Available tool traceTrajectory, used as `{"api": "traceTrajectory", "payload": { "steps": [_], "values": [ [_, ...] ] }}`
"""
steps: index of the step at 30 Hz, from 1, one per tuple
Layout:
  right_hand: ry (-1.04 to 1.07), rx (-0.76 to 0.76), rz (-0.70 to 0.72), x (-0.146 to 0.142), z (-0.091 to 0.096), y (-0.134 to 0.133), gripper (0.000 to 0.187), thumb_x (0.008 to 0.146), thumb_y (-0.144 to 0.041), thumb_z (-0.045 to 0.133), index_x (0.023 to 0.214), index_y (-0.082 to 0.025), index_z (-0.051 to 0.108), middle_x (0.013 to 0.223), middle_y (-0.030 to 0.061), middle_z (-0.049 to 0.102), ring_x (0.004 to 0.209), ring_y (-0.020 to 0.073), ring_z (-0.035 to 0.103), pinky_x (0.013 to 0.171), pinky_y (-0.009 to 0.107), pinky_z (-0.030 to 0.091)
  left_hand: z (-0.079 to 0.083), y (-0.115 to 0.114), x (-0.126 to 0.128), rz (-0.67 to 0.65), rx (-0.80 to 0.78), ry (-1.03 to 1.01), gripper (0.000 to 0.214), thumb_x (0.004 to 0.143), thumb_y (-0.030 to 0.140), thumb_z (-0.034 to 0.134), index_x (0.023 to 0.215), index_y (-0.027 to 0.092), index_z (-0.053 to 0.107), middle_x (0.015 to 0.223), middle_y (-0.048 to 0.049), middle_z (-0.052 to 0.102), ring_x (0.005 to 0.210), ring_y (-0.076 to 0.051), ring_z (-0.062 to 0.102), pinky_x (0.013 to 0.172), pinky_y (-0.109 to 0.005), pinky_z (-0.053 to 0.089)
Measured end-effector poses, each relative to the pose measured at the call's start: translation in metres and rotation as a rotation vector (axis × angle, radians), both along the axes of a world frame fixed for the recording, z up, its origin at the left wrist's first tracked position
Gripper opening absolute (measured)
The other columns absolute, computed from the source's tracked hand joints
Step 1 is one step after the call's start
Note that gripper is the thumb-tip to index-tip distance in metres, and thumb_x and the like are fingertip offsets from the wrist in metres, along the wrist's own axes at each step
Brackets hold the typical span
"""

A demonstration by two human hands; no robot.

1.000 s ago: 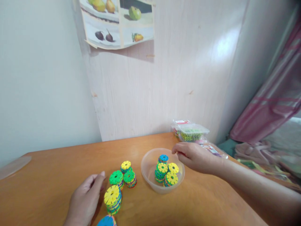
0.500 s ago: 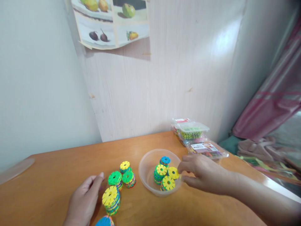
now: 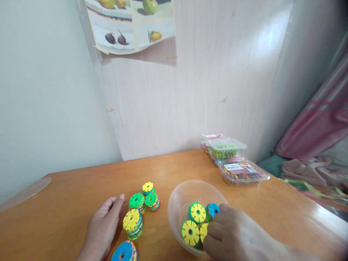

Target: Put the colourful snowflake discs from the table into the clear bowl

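A clear plastic bowl (image 3: 176, 203) holds several stacks of notched plastic discs, with yellow discs (image 3: 190, 232) and a blue disc (image 3: 213, 209) on top. My right hand (image 3: 231, 232) is closed over the bowl's right rim, its fingertips reaching inside and covering part of the stacks. Left of the bowl, more stacks stand on the table: a yellow-topped stack (image 3: 132, 223), a green-topped stack (image 3: 136, 201) and others. Just left of these rests my left hand (image 3: 104, 224), fingers curled and thumb against the index finger. Its inner side is hidden.
The wooden table (image 3: 95, 181) meets the wall at the back. Clear lidded boxes (image 3: 243, 172) with small coloured pieces stand at the back right. A round clear lid (image 3: 27, 194) lies at the left edge. Cloth hangs beyond the table's right side.
The bowl has come nearer to me and a little right, its stacks now turned inside it. My right hand moved closer with it and covers more of the rim. My left hand stays beside the stacks.
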State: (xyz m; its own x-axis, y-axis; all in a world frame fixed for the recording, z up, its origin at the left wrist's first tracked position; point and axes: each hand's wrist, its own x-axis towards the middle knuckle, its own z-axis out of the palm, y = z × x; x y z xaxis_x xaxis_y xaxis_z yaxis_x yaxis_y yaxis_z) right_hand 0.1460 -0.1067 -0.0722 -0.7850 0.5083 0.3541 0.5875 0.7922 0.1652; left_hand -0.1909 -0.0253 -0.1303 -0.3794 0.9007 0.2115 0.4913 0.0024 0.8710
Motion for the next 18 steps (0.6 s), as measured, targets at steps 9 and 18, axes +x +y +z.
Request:
{"api": "traceTrajectory", "payload": {
  "steps": [9,18],
  "values": [
    [0.008,-0.133,0.072,-0.014,0.001,0.004,0.021,0.089,-0.028,0.056,0.069,-0.021,0.057,0.061,-0.0009,0.064,0.049,0.0123,0.049,0.049,0.03,0.027,-0.002,0.0,0.0,-0.027,-0.005,-0.024,0.047,0.08,0.064,0.054,0.079,0.018,0.063,0.07,0.0015,0.063,0.073,-0.018,0.057,0.065,-0.025,0.042],
    [0.129,-0.56,-0.261,0.01,0.051,0.059,0.027,0.086,-0.017,0.046,0.095,-0.021,0.071,0.085,0.0017,0.073,0.072,0.0145,0.063,0.063,0.025,0.04,0.005,-0.001,0.003,-0.015,-0.043,-0.029,0.045,0.078,0.062,0.055,0.078,0.018,0.064,0.067,0.0016,0.064,0.07,-0.019,0.057,0.064,-0.025,0.042]
  ]
}}
